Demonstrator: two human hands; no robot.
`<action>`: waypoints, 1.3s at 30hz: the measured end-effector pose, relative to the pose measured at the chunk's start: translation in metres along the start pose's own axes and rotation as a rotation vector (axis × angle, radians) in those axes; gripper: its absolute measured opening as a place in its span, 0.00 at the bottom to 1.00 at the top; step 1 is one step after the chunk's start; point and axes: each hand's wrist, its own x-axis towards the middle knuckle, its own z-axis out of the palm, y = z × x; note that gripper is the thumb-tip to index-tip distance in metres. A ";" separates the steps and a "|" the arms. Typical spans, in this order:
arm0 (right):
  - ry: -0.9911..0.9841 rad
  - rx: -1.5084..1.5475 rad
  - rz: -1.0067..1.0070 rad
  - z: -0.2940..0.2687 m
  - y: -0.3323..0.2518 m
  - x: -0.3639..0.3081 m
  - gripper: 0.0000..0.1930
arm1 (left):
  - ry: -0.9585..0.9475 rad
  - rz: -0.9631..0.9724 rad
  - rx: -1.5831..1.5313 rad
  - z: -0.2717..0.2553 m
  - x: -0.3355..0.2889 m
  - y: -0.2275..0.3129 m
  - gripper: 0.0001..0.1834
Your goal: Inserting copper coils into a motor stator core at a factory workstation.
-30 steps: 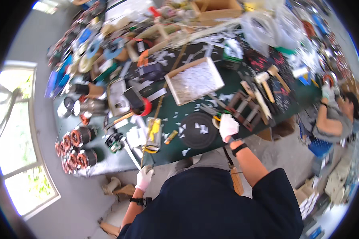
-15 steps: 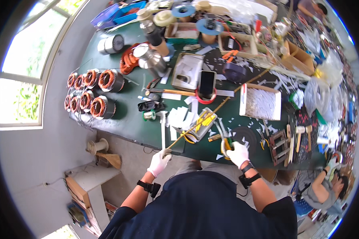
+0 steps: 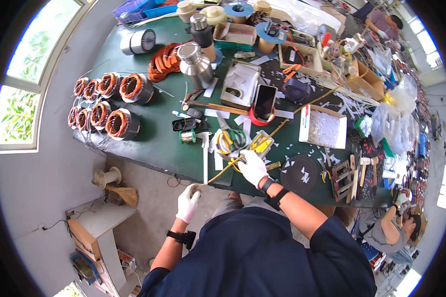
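Observation:
A long, thin yellow-brown tube or cord (image 3: pixel 285 123) runs slantwise across the green table, from the far right down past its front edge. My gloved left hand (image 3: pixel 188 204), off the table's front edge, pinches its near end. Further along, over the front of the table, my gloved right hand (image 3: pixel 252 169) has its fingers closed on the same cord. Scissors (image 3: pixel 227 140) with yellow and black handles lie just left of the right hand, by white paper strips. Beside that hand sits a small tray (image 3: pixel 263 148) of yellow pieces. A caliper (image 3: pixel 205 157) lies between the hands.
Copper-wound stator cores (image 3: pixel 136 89) stand at the left. A steel flask (image 3: pixel 196 69), a phone (image 3: pixel 265 100) and a box of white slips (image 3: pixel 323 126) are further back. A round dark disc (image 3: pixel 300 174) and pliers (image 3: pixel 326 171) lie right. Two people work at the right.
My right hand has let go of the scissors, which now lie on the table, and has moved left onto the cord. My left hand has shifted slightly left and down with the cord end.

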 end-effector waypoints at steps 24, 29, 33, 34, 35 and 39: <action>0.320 -0.676 0.514 -0.288 0.246 -0.258 0.30 | -0.072 0.675 0.904 0.154 0.151 0.128 0.30; -0.026 -0.783 0.351 -0.308 0.292 -0.250 0.30 | -0.250 0.632 0.762 0.261 0.069 0.186 0.27; -0.089 -0.688 0.233 -0.316 0.313 -0.238 0.23 | -0.437 0.565 0.701 0.321 0.025 0.187 0.26; -0.058 -0.673 0.185 -0.319 0.316 -0.238 0.20 | -0.459 0.625 0.775 0.331 0.016 0.189 0.25; -0.061 -0.666 0.173 -0.320 0.318 -0.237 0.20 | -0.517 0.577 0.708 0.340 0.010 0.190 0.26; 0.025 -0.629 0.330 -0.314 0.317 -0.219 0.21 | -0.513 0.502 0.698 0.353 0.007 0.184 0.25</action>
